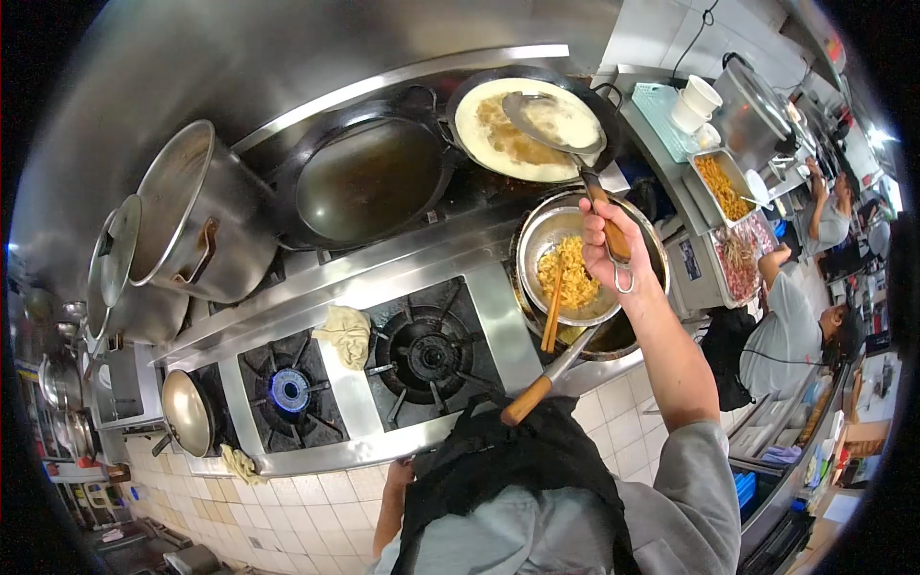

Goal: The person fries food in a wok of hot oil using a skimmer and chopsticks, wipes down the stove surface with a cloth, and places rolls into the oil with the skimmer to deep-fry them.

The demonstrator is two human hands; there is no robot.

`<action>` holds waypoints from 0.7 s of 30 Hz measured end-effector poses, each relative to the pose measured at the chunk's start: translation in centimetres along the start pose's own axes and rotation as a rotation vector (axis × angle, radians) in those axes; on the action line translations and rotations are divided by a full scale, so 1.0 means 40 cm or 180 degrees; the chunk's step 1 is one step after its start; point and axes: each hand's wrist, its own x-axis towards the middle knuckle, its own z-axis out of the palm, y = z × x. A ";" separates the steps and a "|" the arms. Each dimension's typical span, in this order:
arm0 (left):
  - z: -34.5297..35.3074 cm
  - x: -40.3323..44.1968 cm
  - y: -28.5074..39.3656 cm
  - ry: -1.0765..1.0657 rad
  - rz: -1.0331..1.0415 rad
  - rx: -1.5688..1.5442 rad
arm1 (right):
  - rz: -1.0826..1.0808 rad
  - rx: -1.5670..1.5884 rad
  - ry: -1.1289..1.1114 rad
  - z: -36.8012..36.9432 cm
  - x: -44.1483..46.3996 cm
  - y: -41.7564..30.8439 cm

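My right hand (613, 241) is closed around the wooden handle of a wide metal skimmer (548, 120). The skimmer's round head lies at the surface of the pale foaming oil in the far right wok (467, 115). Below that hand, a metal strainer bowl (529, 251) holds golden fried pieces (575, 273), with wooden chopsticks (553, 311) leaning in them. The strainer's wooden-ended handle (529, 398) points toward my apron. Low beside the apron, near the stove's front edge, is my left hand (400, 474); its fingers are mostly hidden.
Left of the foaming wok sits another wok (374, 177) of dark liquid. A blue flame burns on the left burner (288, 390). A cloth (344, 335) lies between burners. Tall pots (182, 220) stand left. At right are food trays (724, 187) and co-workers (786, 331).
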 end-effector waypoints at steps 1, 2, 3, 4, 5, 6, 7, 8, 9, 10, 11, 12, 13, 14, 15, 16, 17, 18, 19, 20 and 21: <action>-0.002 -0.003 0.010 -0.0040 -0.0047 -0.0035 | -0.0036 -0.0136 0.0087 0.001 0.012 -0.003; -0.003 -0.008 0.020 -0.0080 -0.0096 -0.0071 | -0.0021 -0.0145 0.0082 0.006 0.023 -0.006; -0.004 -0.013 0.031 -0.0121 -0.0146 -0.0109 | -0.0056 -0.0258 0.0247 0.013 0.032 -0.010; -0.005 -0.020 0.041 -0.0163 -0.0199 -0.0147 | -0.0090 -0.0371 0.0413 0.021 0.041 -0.013; -0.006 -0.029 0.051 -0.0160 -0.0214 -0.0162 | -0.0076 -0.0355 0.0452 0.029 0.051 -0.017; -0.007 -0.040 0.064 -0.0158 -0.0250 -0.0185 | -0.0057 -0.0364 0.0448 0.030 0.066 -0.021; -0.009 -0.051 0.079 -0.0153 -0.0286 -0.0210 | -0.0081 -0.0413 0.0431 0.030 0.081 -0.027; -0.010 -0.061 0.092 -0.0146 -0.0321 -0.0235 | -0.0106 -0.0462 0.0412 0.033 0.090 -0.028; -0.011 -0.068 0.104 -0.0136 -0.0357 -0.0263 | -0.0116 -0.0573 0.0411 0.039 0.095 -0.030; -0.013 -0.071 0.112 -0.0122 -0.0392 -0.0293 | -0.0093 -0.0583 0.0393 0.041 0.104 -0.031; -0.014 -0.071 0.117 -0.0105 -0.0406 -0.0316 | -0.0110 -0.0642 0.0445 0.041 0.115 -0.033; -0.014 -0.071 0.120 -0.0178 -0.0479 -0.0259 | -0.0127 -0.0703 0.0498 0.044 0.124 -0.032; -0.016 -0.073 0.130 -0.0255 -0.0551 -0.0202 | -0.0147 -0.0833 0.0486 0.055 0.126 -0.031; -0.019 -0.077 0.144 -0.0244 -0.0563 -0.0225 | -0.0127 -0.0845 0.0471 0.063 0.129 -0.029; -0.023 -0.087 0.162 -0.0239 -0.0603 -0.0219 | -0.0125 -0.0946 0.0519 0.069 0.130 -0.027; -0.025 -0.095 0.175 -0.0237 -0.0643 -0.0212 | -0.0125 -0.1047 0.0569 0.073 0.133 -0.025; -0.025 -0.098 0.177 -0.0232 -0.0647 -0.0229 | -0.0115 -0.1058 0.0560 0.074 0.138 -0.023; -0.026 -0.100 0.178 -0.0208 -0.0684 -0.0320 | -0.0084 -0.1059 0.0533 0.071 0.144 -0.020; -0.026 -0.101 0.180 -0.0186 -0.0719 -0.0408 | -0.0054 -0.1059 0.0507 0.070 0.148 -0.017; -0.028 -0.102 0.183 -0.0184 -0.0719 -0.0416 | -0.0051 -0.1064 0.0503 0.069 0.150 -0.015; -0.031 -0.103 0.187 -0.0207 -0.0763 -0.0348 | -0.0067 -0.1238 0.0514 0.069 0.152 -0.013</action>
